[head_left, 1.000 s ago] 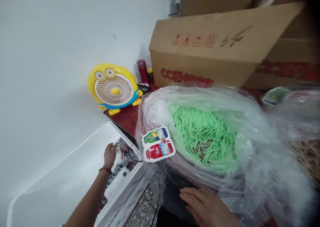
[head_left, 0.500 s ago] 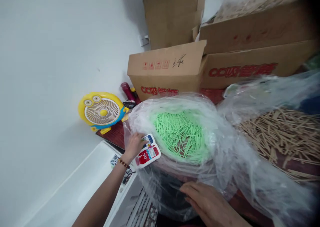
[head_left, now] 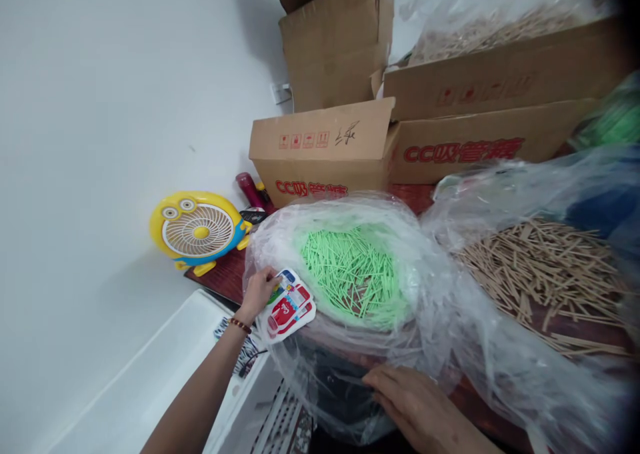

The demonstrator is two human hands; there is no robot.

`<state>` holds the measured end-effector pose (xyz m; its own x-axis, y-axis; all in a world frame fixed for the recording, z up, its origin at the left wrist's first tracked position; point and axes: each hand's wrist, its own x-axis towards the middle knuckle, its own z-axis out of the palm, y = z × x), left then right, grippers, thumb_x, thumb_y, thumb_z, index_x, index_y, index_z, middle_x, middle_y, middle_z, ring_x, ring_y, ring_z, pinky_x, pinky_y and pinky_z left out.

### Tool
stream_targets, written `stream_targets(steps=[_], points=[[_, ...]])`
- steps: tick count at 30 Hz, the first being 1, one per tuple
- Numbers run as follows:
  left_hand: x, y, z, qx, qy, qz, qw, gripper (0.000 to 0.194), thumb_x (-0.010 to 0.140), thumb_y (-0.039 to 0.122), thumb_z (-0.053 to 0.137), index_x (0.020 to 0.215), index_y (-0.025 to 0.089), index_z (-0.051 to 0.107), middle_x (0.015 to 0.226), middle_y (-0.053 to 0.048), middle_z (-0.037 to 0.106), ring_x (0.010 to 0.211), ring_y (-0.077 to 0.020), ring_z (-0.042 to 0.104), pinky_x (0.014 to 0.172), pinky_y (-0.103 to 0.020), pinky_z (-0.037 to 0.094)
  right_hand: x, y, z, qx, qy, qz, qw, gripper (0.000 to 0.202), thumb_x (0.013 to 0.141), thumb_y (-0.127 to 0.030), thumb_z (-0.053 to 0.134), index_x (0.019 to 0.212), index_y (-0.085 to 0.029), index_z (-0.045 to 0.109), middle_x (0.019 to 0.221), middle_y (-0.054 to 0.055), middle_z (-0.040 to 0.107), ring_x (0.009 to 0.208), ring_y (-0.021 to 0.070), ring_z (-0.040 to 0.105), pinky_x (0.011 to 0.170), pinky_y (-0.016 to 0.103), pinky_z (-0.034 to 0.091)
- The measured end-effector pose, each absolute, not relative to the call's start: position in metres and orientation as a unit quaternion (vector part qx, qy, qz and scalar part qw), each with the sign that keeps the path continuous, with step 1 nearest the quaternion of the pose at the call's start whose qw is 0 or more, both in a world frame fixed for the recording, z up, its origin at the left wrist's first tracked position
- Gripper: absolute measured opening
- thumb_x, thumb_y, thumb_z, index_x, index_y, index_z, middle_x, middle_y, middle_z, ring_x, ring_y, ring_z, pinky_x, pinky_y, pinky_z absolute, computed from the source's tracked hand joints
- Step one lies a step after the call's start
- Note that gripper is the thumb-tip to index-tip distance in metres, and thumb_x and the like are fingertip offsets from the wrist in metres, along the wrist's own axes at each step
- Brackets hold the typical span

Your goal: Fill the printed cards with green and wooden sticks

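Note:
My left hand [head_left: 259, 293], with a beaded bracelet at the wrist, pinches the edge of a few flat printed packets [head_left: 289, 307]. They are bottle-shaped in red, white and blue, one marked "Cola", and lie slightly fanned over the rim of a clear plastic bag [head_left: 345, 204]. Inside the spread bag is a heap of thin green candy sticks [head_left: 350, 267]. My right hand [head_left: 410, 397] rests at the near side of the bag, fingers stretched out side by side, with nothing visible in it. The fingertips of my left hand are partly hidden by the packets.
Brown sticks [head_left: 545, 271] lie in another plastic bag at the right. Cardboard cartons [head_left: 320, 137] with red lettering stand behind, against the wall. A yellow and blue fan [head_left: 200, 231] and a dark red bottle [head_left: 249, 189] sit at the table's left end.
The packets in my left hand have spread apart, showing more of the ones beneath. My left hand has shifted slightly left; my right hand has barely moved. The whole view has shifted a little.

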<state>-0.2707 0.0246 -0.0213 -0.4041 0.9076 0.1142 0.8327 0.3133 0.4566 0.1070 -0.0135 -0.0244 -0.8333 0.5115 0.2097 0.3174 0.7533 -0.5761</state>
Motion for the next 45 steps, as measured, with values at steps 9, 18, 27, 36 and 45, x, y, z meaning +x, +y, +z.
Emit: stream_targets(steps=[9,18,27,36,45], points=[[-0.245,-0.014,0.031,0.523,0.785,0.327,-0.061,0.018,0.090,0.035,0.044,0.086,0.020,0.055,0.081,-0.002,0.060,0.075,-0.0175,0.057,0.073,-0.026,0.044,0.114,0.000,-0.014,-0.223,-0.895,0.324,0.210,0.029,0.091,-0.015,0.040,0.110,-0.022,0.061,0.102,0.006,0.069,0.092,0.0160,0.066,0.081,0.027,0.052],[-0.132,-0.036,0.076,0.652,0.632,0.371,0.194,0.015,0.089,0.029,0.053,0.079,0.021,0.061,0.071,0.000,0.062,0.064,-0.0137,0.055,0.061,-0.023,0.042,0.083,0.036,0.053,-0.328,-0.714,0.489,0.378,0.032,0.087,-0.032,0.054,0.118,-0.024,0.056,0.115,0.005,0.061,0.106,0.0174,0.056,0.091,0.031,0.045],[-0.085,-0.041,0.013,0.535,0.619,0.391,0.422,0.019,0.082,0.036,0.060,0.072,0.020,0.060,0.070,0.001,0.059,0.066,-0.0146,0.052,0.060,-0.024,0.039,0.091,0.032,0.010,-0.359,-0.655,0.608,0.269,0.017,0.084,-0.030,0.056,0.075,-0.016,0.057,0.063,-0.004,0.052,0.058,0.0087,0.046,0.054,0.019,0.035],[-0.079,-0.050,-0.006,0.560,0.637,0.361,0.388,0.031,0.086,0.033,0.052,0.060,0.017,0.048,0.058,0.004,0.044,0.058,-0.0108,0.040,0.054,-0.023,0.030,0.097,0.036,-0.005,-0.356,-0.771,0.492,0.192,0.032,0.087,-0.034,0.053,0.061,-0.017,0.050,0.055,-0.005,0.045,0.054,0.0084,0.041,0.052,0.021,0.029],[-0.082,-0.057,-0.010,0.530,0.631,0.363,0.435,0.029,0.087,0.035,0.051,0.064,0.017,0.050,0.063,0.004,0.047,0.060,-0.0110,0.041,0.055,-0.022,0.032,0.094,0.033,0.000,-0.336,-0.806,0.456,0.172,0.031,0.089,-0.033,0.051,0.063,-0.017,0.049,0.057,-0.005,0.045,0.055,0.0086,0.041,0.052,0.021,0.027]])
